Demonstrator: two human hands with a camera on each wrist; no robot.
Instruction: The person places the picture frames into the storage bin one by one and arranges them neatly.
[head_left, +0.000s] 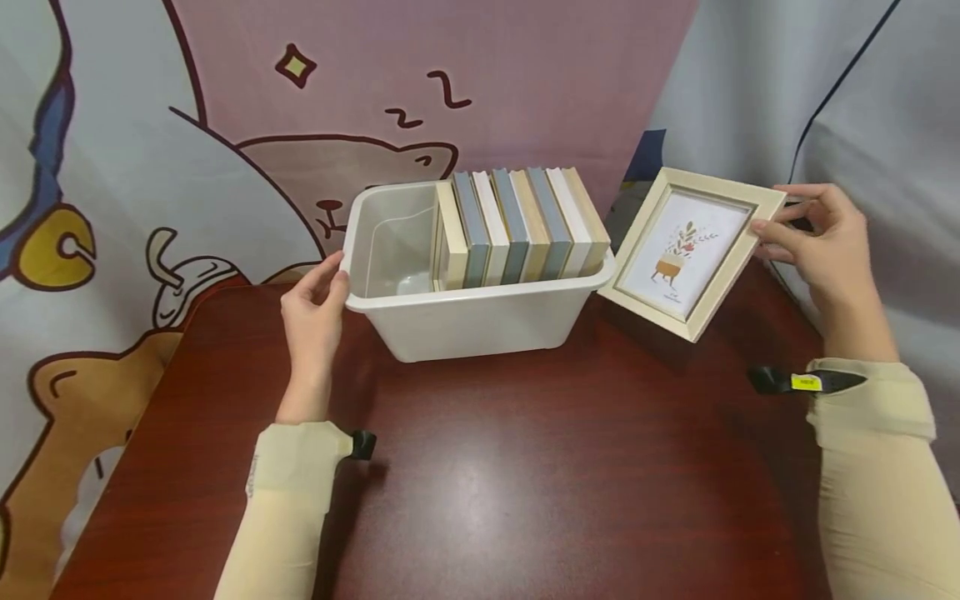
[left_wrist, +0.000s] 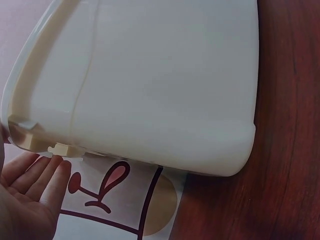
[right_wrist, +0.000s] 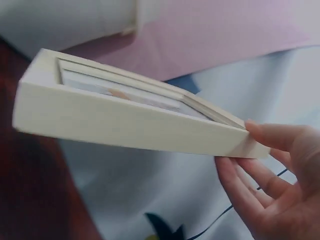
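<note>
A white plastic bin [head_left: 480, 321] stands on the table, with several picture frames [head_left: 517, 225] upright side by side in its right part. My left hand [head_left: 313, 312] holds the bin's left rim; in the left wrist view its fingers [left_wrist: 47, 182] lie under the rim's edge. To the right of the bin, my right hand [head_left: 825, 233] pinches a cream picture frame [head_left: 723, 300] by its upper right edge. That frame is tilted, its front showing a potted plant print [head_left: 675, 254]. In the right wrist view, the thumb [right_wrist: 277, 136] lies on the frame's front and the fingers behind it.
The dark red wooden table [head_left: 480, 467] extends in front of the bin. Behind hangs a cartoon-printed curtain [head_left: 525, 83], close to the bin's back. A pale curtain [head_left: 885, 142] lines the right side. The bin's left part shows its bare inside.
</note>
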